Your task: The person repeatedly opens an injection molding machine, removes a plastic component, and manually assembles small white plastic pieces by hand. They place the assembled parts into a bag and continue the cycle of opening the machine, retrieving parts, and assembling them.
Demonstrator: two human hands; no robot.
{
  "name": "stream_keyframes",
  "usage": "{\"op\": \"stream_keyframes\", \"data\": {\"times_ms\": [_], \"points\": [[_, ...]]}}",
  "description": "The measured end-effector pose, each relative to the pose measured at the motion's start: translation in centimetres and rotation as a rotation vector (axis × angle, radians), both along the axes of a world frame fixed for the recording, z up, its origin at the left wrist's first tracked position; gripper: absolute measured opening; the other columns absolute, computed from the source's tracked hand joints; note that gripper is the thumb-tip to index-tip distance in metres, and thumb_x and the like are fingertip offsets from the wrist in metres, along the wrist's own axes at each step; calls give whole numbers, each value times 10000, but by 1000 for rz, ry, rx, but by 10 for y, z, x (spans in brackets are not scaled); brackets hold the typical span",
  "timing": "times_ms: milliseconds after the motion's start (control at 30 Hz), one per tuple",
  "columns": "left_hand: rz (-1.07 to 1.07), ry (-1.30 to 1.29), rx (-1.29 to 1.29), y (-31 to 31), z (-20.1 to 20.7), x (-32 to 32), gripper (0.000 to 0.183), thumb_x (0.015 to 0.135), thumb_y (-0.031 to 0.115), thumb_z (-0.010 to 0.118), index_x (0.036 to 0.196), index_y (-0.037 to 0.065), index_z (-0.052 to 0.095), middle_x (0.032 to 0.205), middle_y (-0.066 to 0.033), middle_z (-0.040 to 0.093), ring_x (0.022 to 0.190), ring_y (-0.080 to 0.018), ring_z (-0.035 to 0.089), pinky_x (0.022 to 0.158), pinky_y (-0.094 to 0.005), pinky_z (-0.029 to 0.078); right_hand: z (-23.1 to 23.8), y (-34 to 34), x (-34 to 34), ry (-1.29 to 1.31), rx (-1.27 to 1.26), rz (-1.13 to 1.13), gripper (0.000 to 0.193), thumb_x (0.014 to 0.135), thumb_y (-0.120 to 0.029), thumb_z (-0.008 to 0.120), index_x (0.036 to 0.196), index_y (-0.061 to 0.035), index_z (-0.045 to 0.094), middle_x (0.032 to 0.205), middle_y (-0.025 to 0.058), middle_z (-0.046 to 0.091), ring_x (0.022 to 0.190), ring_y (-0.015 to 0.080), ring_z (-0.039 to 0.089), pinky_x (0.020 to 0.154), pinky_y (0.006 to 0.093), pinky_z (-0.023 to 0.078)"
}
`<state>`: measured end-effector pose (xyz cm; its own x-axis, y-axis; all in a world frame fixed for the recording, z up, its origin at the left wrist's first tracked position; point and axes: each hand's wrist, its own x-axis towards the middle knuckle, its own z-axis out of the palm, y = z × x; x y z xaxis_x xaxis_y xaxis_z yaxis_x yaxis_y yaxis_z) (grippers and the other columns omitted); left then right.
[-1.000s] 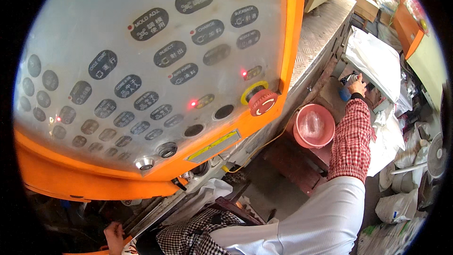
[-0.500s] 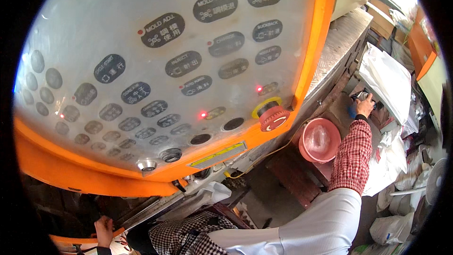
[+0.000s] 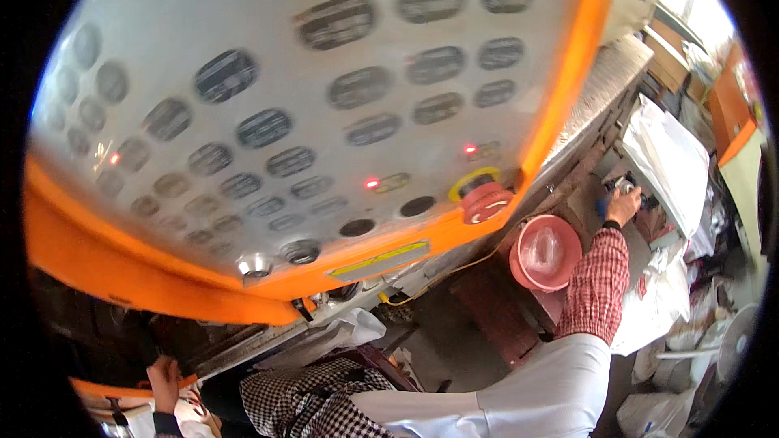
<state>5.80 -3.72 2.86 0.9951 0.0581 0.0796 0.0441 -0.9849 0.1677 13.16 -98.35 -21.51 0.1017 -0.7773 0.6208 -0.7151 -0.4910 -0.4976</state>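
Note:
My right hand (image 3: 623, 207) reaches out at the far right, its arm in a red checked cuff and pale sleeve cover. The fingers are closed round a small dark and metallic object (image 3: 626, 186) with a bit of blue beside it, at the edge of a white sheet-covered surface (image 3: 667, 164). What kind of object it is cannot be made out. At the lower left my left hand (image 3: 165, 381) has curled fingers at an orange edge (image 3: 130, 392) of the machine. Whatever those fingers grip is hidden in shadow.
A large orange-framed control panel (image 3: 324, 170) with oval buttons, lit red lamps and a red emergency-stop knob (image 3: 487, 199) fills the upper left. A pink basin (image 3: 545, 253) holding clear plastic stands below my right forearm. White bags (image 3: 657, 296) and a fan (image 3: 738, 345) crowd the right side.
The view has shifted, so the panel sits slightly farther right and lower. Both hands keep about the same places beside the orange edge and the covered surface.

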Motion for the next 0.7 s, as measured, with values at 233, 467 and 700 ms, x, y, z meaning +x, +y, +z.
{"op": "stream_keyframes", "data": {"times_ms": [233, 467, 700], "points": [[-23, -38, -268, -21, -21, 11, 97, 840, 29, 541, 773, -40, 554, 588, -94, 535, 508, -127, 521, 480, -270, 403, 48, 92, 7, -293, -222, 162, 510, 734, -210, 730, 1080, 39, 451, 1000, 215, 532, 938, 364, 527, 829, 437, 432], [-410, -16, -306, -94, -12, 10, 148, 853, 93, 592, 865, -53, 602, 783, -163, 617, 639, -241, 607, 554, -327, 481, 183, 244, -33, -361, -599, 266, 568, 673, -182, 789, 1076, 31, 450, 1063, 175, 522, 971, 292, 569, 827, 397, 484], [-888, -321, -420, -187, 4, -27, 327, 726, 168, 708, 996, 21, 597, 884, -111, 592, 769, -248, 611, 626, -321, 528, 282, 399, -100, -982, -348, 1234, 702, 718, -436, 659, 1173, -4, 343, 1097, 223, 493, 969, 353, 544, 810, 471, 486]]}}
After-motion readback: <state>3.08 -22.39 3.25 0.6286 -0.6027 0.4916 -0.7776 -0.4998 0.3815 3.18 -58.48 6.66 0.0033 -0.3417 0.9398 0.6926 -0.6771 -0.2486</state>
